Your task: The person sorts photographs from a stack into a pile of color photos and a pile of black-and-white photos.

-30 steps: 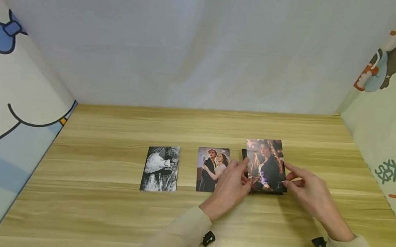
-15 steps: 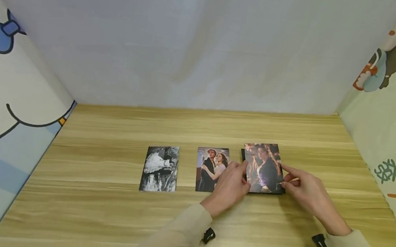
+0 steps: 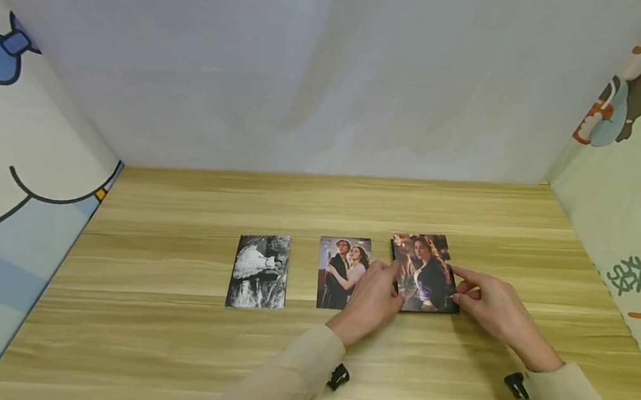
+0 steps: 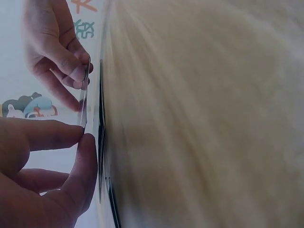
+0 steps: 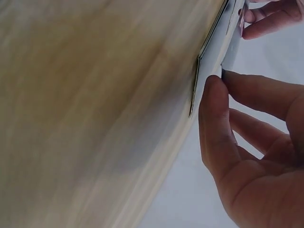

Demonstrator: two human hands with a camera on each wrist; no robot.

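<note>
Landmark: I take the middle photo [image 3: 343, 272], a colour print of a couple, as my reference; it lies flat on the wooden surface [image 3: 171, 339].
Held photo: the portrait photo [image 3: 424, 272] of a woman in a dark dress sits just right of the middle photo. Its long axis runs away from me toward the back wall [image 3: 332, 67], and the picture's top points that way.
Held photo, height: in the left wrist view the portrait photo [image 4: 83, 102] is edge-on, slightly off the surface and over a dark stack of prints [image 4: 101, 142] directly beneath it.
Left hand: my left hand [image 3: 371, 300] lies between the middle photo and the portrait photo; its fingers [image 4: 52, 135] pinch the portrait photo's left edge, thumb against forefinger.
Right hand: my right hand [image 3: 491, 307] is on the far side of the portrait photo from the middle photo; thumb and fingers [image 5: 216, 118] pinch its right edge, the other fingers loosely curled.
Other print: a black-and-white photo [image 3: 259, 271] lies flat to the left of the middle photo, apart from it, long axis the same way.
Sides: cartoon-printed panels [image 3: 10, 154] close in the surface on either side.
</note>
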